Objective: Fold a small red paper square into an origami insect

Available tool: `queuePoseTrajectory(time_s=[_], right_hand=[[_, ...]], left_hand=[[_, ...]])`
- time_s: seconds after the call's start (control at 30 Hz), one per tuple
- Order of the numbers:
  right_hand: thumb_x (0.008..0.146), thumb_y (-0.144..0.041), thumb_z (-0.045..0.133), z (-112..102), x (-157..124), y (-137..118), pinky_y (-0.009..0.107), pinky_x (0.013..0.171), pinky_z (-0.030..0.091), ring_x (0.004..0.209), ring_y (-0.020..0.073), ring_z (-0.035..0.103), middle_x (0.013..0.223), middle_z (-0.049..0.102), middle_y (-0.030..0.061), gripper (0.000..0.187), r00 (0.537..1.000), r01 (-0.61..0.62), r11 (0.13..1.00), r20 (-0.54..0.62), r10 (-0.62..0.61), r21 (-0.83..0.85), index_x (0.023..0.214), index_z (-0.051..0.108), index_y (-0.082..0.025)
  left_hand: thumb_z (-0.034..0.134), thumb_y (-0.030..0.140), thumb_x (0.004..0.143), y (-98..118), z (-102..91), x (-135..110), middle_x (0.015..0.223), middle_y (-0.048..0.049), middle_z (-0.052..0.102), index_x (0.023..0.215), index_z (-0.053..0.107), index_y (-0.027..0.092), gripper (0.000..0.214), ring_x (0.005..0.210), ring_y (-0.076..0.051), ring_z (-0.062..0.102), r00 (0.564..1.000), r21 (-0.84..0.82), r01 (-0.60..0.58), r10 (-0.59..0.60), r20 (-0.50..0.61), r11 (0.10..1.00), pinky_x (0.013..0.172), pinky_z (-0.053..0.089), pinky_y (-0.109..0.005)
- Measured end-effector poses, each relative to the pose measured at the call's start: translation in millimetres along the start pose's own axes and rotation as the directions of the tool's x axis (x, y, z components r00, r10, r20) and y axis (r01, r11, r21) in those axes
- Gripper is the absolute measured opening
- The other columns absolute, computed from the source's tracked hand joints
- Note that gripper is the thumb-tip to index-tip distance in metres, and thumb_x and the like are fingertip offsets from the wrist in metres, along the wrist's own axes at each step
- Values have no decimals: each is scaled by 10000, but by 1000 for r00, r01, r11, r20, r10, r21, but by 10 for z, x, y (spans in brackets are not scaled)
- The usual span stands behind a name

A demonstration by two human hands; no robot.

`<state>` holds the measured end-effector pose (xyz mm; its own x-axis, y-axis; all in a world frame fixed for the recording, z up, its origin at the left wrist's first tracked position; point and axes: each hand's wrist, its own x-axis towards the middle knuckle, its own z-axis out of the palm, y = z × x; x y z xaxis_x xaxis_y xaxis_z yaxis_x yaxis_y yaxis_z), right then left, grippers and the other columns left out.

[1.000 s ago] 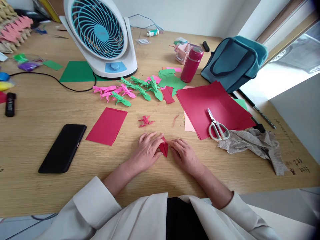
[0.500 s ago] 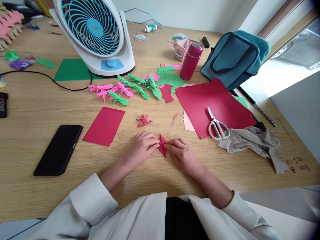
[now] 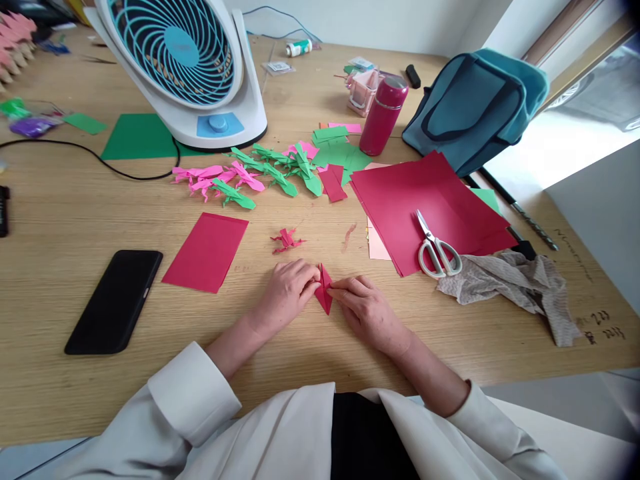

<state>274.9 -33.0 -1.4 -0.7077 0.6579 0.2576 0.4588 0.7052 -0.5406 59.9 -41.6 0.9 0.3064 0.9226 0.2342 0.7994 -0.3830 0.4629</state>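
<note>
A small folded red paper piece lies on the wooden table between my two hands. My left hand has its fingers curled and pinches the piece's left edge. From the other side my right hand pinches its right edge with thumb and forefinger. Just beyond them sits a finished red origami figure. A flat red sheet lies to the left of my hands.
A black phone lies at the left. White scissors rest on a stack of red paper, beside a crumpled cloth. Pink and green origami figures, a fan, a red bottle and a teal bag stand farther back.
My left fingers have curled from flat on the table into a pinch on the red piece, which now shows a point upward. The view has shifted slightly.
</note>
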Motion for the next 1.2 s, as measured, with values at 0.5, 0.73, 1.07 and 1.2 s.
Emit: queuePoseTrajectory(time_s=[0.5, 0.73, 1.07, 1.2], right_hand=[[955, -94, 493, 11, 2, 7, 418, 906, 525, 1002, 229, 569, 1165, 665, 109, 308, 1000, 8, 1000, -8, -9, -23, 1213, 648, -163], [953, -93, 492, 8, 0, 14, 423, 901, 530, 1004, 232, 578, 1164, 666, 115, 309, 1000, 19, 999, -14, -19, -26, 1210, 649, -166], [937, -69, 497, 13, -9, 20, 435, 902, 529, 1028, 239, 576, 1189, 658, 115, 343, 1000, 21, 1000, -9, -21, -5, 1224, 643, -186], [945, -81, 494, 1, -1, 7, 434, 891, 526, 1019, 240, 578, 1184, 661, 115, 330, 1000, 10, 1000, -2, -10, -12, 1220, 642, -187]], left_hand=[[474, 71, 936, -19, -8, -356, 1358, -105, 624, 1327, 576, 114, 406, 1044, -235, 568, 952, 322, -306, 297, 77, 896, 875, 454, -399], [509, 132, 948, -9, -43, -352, 1422, -86, 579, 1356, 559, 130, 411, 1075, -235, 563, 952, 345, -304, 275, 132, 888, 896, 432, -394], [448, 235, 995, -57, -125, -364, 1496, -77, 501, 1475, 431, 213, 481, 1381, -291, 424, 941, 337, -305, 228, 250, 891, 1076, 343, -469], [474, 251, 988, -113, -152, -332, 1527, -60, 463, 1503, 379, 225, 525, 1432, -293, 358, 918, 295, -336, 241, 315, 895, 1132, 282, -478]])
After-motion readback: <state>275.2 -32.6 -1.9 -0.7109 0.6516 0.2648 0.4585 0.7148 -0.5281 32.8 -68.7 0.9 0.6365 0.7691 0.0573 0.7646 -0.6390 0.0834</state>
